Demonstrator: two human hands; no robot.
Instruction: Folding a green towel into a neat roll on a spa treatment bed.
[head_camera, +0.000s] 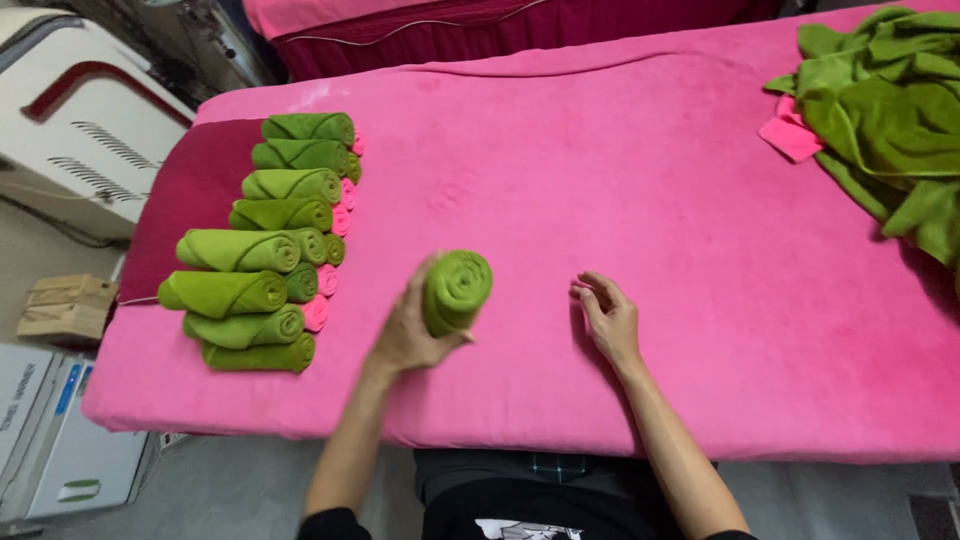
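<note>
Left hand (405, 335) fingers wrap a rolled green towel (456, 290), lifted just above the pink-covered table (620, 180); right hand (608, 318) rests loosely curled, empty, on the cover; rolled towels (265, 245) stacked left, loose green towels (890, 110) far right, white machine (70, 120) beside

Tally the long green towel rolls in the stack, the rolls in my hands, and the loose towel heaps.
Long green rolls in the stack: 8
Green roll in left hand: 1
Loose green towel heap: 1
Total: 10
</note>
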